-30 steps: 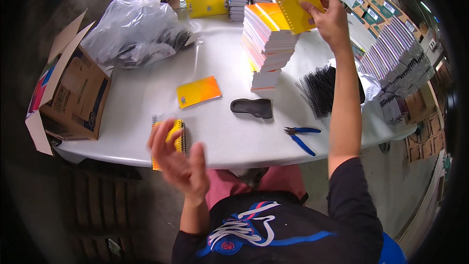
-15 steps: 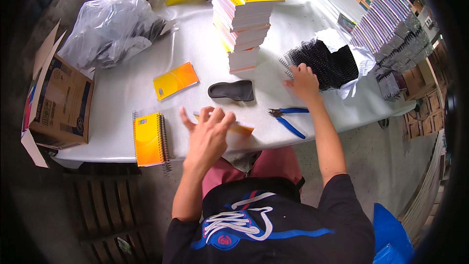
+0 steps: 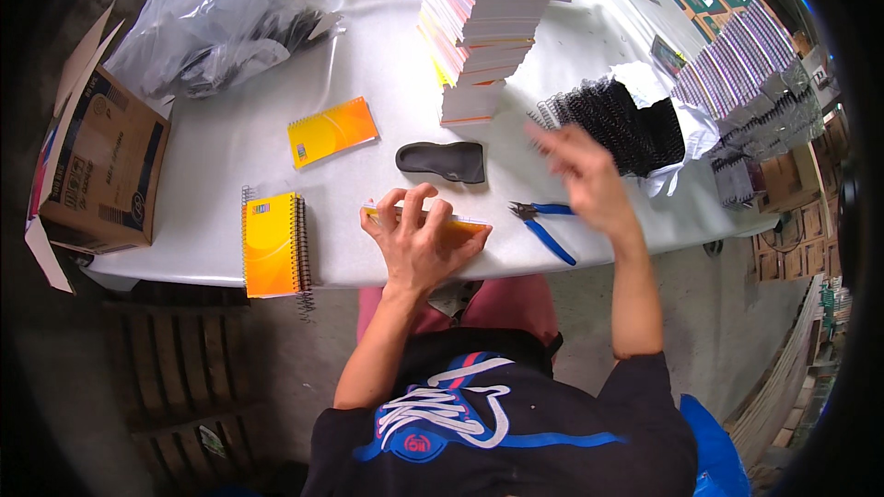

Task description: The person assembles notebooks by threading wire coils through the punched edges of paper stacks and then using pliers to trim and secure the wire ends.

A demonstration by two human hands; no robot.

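Note:
My left hand (image 3: pixel 419 239) is closed around a small yellow-and-orange notebook (image 3: pixel 460 225) at the table's front edge, its fingers curled over the top and the thumb on the right end. My right hand (image 3: pixel 589 179) is in the air just in front of a pile of black spiral binding coils (image 3: pixel 626 124). Motion smears its fingers, and I cannot make out whether a coil is between them. Blue-handled wire cutters (image 3: pixel 543 230) lie between my hands. Beyond my left hand is a dark, insole-shaped piece (image 3: pixel 442 161).
At left lie a single notebook (image 3: pixel 331 132) and a notebook with black coils (image 3: pixel 273 244). A tall notebook stack (image 3: pixel 483 46) stands at the back. An open carton (image 3: pixel 110 161) and a clear plastic bag (image 3: pixel 216 23) are far left. Spiral-bound books (image 3: pixel 746 74) pile up at right.
My right hand has drawn back slightly from the coil pile. My left hand has moved a little right and now grips the notebook. The whole view has shifted slightly.

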